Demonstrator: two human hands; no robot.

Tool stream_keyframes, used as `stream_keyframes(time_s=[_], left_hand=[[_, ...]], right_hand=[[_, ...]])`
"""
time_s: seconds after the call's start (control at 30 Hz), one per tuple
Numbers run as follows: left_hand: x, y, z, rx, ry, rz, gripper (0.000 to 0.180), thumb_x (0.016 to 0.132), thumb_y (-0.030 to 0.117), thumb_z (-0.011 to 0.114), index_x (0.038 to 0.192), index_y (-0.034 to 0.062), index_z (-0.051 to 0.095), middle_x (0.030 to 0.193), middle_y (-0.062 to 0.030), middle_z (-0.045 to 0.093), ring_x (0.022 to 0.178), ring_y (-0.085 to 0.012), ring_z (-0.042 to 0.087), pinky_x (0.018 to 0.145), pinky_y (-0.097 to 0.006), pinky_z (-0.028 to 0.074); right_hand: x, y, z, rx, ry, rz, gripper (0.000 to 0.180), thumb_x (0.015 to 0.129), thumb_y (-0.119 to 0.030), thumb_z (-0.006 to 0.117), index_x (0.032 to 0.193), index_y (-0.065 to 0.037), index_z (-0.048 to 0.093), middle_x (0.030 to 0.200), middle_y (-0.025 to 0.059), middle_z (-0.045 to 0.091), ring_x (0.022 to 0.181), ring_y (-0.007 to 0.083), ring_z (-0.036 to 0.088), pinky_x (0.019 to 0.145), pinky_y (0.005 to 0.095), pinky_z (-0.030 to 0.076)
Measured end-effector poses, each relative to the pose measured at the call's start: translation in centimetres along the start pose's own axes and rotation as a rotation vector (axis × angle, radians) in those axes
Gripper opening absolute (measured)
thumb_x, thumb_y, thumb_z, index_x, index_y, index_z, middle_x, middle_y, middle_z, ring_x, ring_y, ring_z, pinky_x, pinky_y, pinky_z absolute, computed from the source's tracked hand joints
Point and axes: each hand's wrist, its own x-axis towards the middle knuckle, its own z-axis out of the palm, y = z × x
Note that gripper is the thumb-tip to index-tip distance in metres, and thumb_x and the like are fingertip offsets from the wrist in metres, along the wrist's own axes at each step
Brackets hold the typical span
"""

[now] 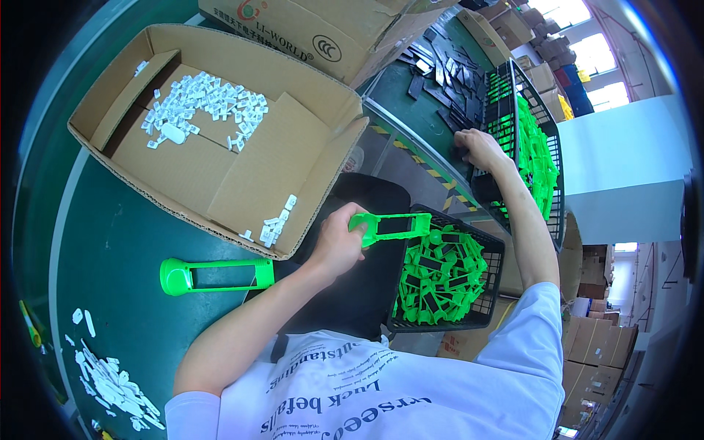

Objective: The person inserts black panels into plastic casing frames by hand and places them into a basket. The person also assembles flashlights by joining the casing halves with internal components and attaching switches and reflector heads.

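A green frame (372, 229) is gripped at one end by the left hand (337, 246), apparently leaving its opening uncovered; the grip of the right hand (481, 149), beside black strips (440, 95), cannot be judged.

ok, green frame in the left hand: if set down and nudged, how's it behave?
The green frame looks stiff: its far end shows no obvious sag while the left hand grips the other. Thin rails suggest it's light for its size. The wider gripped end may make it pivot when nudged.
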Motion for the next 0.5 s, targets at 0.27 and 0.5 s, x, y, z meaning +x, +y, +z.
stream_keyframes(time_s=[0.27, 0.5], left_hand=[[0.0, 0.0, -0.2, 0.028, 0.005, -0.012, 0.011, 0.099, 0.003, 0.051, 0.107, 0.0032, 0.059, 0.087, -0.0055, 0.062, 0.071, -0.0111, 0.06, 0.055, -0.026, 0.049], [0.0, 0.2, 0.0, -0.127, 0.057, -0.041, 0.012, 0.102, 0.009, 0.049, 0.108, 0.0014, 0.056, 0.088, -0.0079, 0.062, 0.066, -0.0116, 0.061, 0.052, -0.025, 0.05]], right_hand=[[0.3, -0.8, -1.7, 0.096, 0.283, 0.154, 0.01, 0.077, 0.004, 0.063, 0.083, -0.003, 0.068, 0.097, 0.014, 0.065, 0.093, 0.034, 0.066, 0.079, 0.0421, 0.051], [-0.6, -4.4, -3.0, 1.217, 0.792, 0.2, 0.02, 0.086, 0.002, 0.07, 0.105, 0.005, 0.065, 0.092, 0.006, 0.068, 0.079, 0.0098, 0.065, 0.072, 0.0247, 0.052]])
